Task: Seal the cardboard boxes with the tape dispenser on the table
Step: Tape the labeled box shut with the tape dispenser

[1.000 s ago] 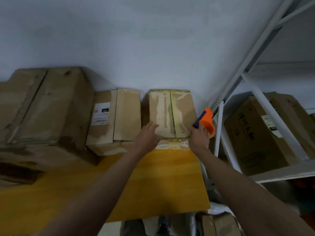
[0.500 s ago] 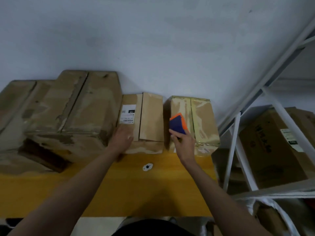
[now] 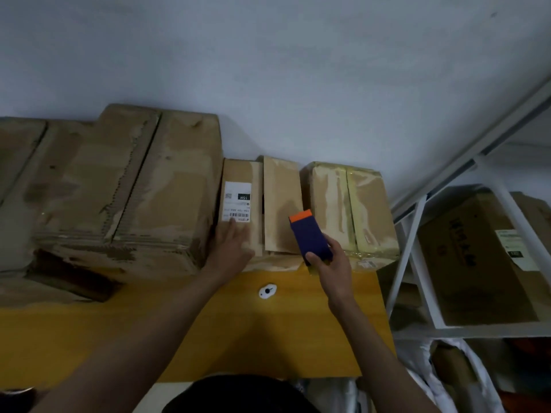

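A small cardboard box (image 3: 277, 204) with a white label stands against the wall; its two top flaps meet with a dark gap between them. My left hand (image 3: 234, 248) lies flat on its near left flap, fingers spread. My right hand (image 3: 329, 263) grips a blue and orange tape dispenser (image 3: 310, 236), held over the box's near right corner. To the right stands a second small box (image 3: 348, 210) whose top seam shines with yellowish tape. A large worn box (image 3: 125, 192) sits to the left.
The boxes rest on a yellow wooden table (image 3: 208, 332). A small white object (image 3: 267, 291) lies on it near my arms. A white metal shelf (image 3: 423, 248) holding a big carton (image 3: 483, 257) stands at the right. The wall is just behind the boxes.
Both hands moved left from the taped right box to the labelled middle box. The left hand now rests on its flap; the dispenser moved with the right hand.
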`<action>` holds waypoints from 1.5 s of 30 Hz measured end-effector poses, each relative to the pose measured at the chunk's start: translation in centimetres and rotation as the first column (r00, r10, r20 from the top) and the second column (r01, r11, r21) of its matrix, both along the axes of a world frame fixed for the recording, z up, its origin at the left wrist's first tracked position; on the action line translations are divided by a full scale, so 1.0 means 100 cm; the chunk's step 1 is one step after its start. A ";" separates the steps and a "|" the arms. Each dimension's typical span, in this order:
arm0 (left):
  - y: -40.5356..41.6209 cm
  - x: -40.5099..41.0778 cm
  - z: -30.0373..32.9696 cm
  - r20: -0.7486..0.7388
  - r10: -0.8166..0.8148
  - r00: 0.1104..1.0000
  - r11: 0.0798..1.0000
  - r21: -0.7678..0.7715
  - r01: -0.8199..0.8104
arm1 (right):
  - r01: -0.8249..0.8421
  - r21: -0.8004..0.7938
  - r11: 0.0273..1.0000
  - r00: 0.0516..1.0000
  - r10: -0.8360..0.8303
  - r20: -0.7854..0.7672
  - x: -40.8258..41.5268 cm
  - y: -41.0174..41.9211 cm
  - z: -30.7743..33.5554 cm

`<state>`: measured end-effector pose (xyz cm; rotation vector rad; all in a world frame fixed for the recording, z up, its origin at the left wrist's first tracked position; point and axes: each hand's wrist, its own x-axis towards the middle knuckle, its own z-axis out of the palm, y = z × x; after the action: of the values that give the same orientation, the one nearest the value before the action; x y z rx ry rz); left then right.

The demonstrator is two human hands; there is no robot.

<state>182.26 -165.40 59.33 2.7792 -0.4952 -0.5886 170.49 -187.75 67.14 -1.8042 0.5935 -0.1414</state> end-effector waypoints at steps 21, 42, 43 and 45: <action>-0.007 -0.030 0.021 0.050 0.025 0.998 0.991 -0.130 -0.018 | 0.041 0.148 0.988 0.999 -0.041 -0.007 0.000 0.016 -0.025; -0.038 0.067 0.015 -0.063 0.401 0.914 0.916 -0.001 -0.402 | -0.049 0.212 0.976 0.987 0.080 -0.140 -0.032 0.000 -0.015; -0.037 0.059 0.016 -0.059 0.399 0.915 0.916 0.000 -0.400 | -0.056 0.219 0.974 0.984 0.091 -0.153 -0.034 -0.004 -0.013; -0.034 0.043 0.021 -0.062 0.401 0.914 0.915 -0.016 -0.403 | -0.078 0.229 0.970 0.979 0.117 -0.164 -0.039 -0.015 -0.009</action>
<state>186.52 -168.82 61.43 2.7100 0.0867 -0.5537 166.61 -189.20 66.22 -1.6345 0.6177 0.1490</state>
